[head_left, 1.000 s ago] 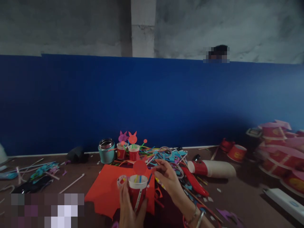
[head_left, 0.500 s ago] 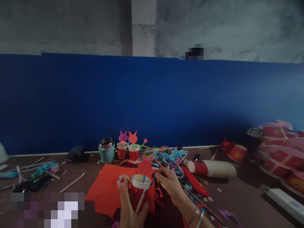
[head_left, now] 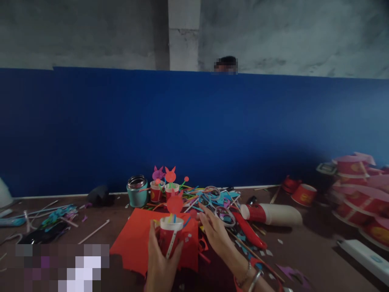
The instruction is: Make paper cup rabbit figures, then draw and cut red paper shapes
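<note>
My left hand is wrapped round a red paper cup with a white rim and a pale printed strip. A red paper head with pointed ears rises above this cup. Yellow and blue straws stick out of it, and a small red paper disc is at the blue one's outer end. Beside that disc is my right hand, its fingers stretched and apart; whether a fingertip touches the disc is unclear. Red paper sheets lie beneath the cup.
Two similar cup figures stand behind, next to a teal jar. Tape rolls, straws and scraps are heaped at centre. Stacked cups lie on their side at right, near decorated red tubs. A blue partition borders the table.
The cup and my left hand have moved up and left. My right hand's fingers have opened from a pinch at the straw, and the red disc shows at its end.
</note>
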A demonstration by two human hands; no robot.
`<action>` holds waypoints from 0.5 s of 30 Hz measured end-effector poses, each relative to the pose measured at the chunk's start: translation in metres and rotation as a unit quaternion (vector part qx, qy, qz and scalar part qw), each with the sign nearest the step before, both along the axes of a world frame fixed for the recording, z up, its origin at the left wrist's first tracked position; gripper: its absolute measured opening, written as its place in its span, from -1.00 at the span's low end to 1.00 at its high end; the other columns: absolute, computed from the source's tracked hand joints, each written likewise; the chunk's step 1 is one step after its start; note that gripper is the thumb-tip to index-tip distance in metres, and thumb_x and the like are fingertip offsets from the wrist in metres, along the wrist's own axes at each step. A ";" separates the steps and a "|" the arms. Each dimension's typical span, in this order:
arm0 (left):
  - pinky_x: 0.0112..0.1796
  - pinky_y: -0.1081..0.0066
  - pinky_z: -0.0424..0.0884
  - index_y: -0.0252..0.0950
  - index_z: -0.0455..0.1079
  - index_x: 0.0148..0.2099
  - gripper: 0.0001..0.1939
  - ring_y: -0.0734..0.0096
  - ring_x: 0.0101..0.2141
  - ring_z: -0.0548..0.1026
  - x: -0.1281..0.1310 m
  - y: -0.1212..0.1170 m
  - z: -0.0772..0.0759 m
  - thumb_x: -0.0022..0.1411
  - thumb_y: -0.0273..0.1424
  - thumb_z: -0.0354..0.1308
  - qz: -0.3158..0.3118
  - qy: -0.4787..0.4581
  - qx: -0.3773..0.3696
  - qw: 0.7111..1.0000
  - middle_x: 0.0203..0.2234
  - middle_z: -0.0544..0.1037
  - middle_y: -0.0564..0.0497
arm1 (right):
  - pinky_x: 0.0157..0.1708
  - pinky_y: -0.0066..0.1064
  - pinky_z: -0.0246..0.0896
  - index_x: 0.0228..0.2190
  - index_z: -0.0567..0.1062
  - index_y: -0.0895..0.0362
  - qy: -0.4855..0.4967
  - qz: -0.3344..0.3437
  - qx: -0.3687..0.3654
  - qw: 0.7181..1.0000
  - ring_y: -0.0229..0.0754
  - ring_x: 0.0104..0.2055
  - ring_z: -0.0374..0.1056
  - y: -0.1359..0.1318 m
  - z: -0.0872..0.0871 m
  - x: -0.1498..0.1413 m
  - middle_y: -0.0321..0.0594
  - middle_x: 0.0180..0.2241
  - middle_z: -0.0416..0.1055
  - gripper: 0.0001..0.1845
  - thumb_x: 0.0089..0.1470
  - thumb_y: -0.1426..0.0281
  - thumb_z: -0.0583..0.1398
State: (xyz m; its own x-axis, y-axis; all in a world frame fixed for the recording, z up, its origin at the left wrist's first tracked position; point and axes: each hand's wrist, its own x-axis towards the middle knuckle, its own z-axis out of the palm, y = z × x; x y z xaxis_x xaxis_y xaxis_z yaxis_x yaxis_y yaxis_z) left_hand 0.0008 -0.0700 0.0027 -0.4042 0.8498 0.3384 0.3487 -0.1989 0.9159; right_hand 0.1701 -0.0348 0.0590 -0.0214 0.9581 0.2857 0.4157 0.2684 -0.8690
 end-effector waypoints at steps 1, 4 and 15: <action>0.04 0.05 0.24 -0.33 -0.26 0.31 -0.03 -0.03 0.14 0.17 -0.007 0.003 0.004 0.03 -0.10 0.18 -0.009 0.003 -0.021 1.000 0.15 0.15 -0.28 | -0.19 -0.36 0.27 -0.06 0.43 0.18 -0.037 0.006 -0.003 0.999 -0.09 -0.18 0.41 0.000 0.000 0.001 -0.10 -0.26 0.52 -0.57 0.13 0.25 0.00; 0.02 0.07 0.26 -0.37 -0.24 0.30 -0.03 -0.04 0.11 0.22 -0.026 0.015 0.007 0.02 -0.08 0.17 0.005 0.017 -0.046 0.999 0.15 0.16 -0.31 | -0.22 -0.39 0.23 -0.25 0.53 0.17 -0.181 0.013 -0.018 0.983 -0.11 -0.24 0.43 0.000 -0.001 0.004 -0.10 -0.30 0.54 -0.70 0.05 0.42 0.04; -0.04 -0.10 0.22 -0.50 -0.15 0.28 -0.19 -0.18 0.10 0.18 -0.039 0.020 0.004 0.16 -0.10 0.00 0.084 0.305 0.002 0.949 0.13 0.16 -0.44 | -0.25 -0.44 0.13 -0.39 0.53 0.13 -0.338 -0.046 -0.050 0.939 -0.13 -0.22 0.40 0.003 0.003 0.015 -0.15 -0.31 0.54 -0.76 0.01 0.48 0.06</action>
State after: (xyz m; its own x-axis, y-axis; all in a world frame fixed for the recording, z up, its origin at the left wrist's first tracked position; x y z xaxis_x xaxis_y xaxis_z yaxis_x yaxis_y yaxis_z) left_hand -0.0384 -0.0503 0.0065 -0.2621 0.7891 0.5556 0.8409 -0.0957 0.5326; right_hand 0.1850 -0.0320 0.0619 -0.0817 0.9859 0.1457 0.8989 0.1361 -0.4165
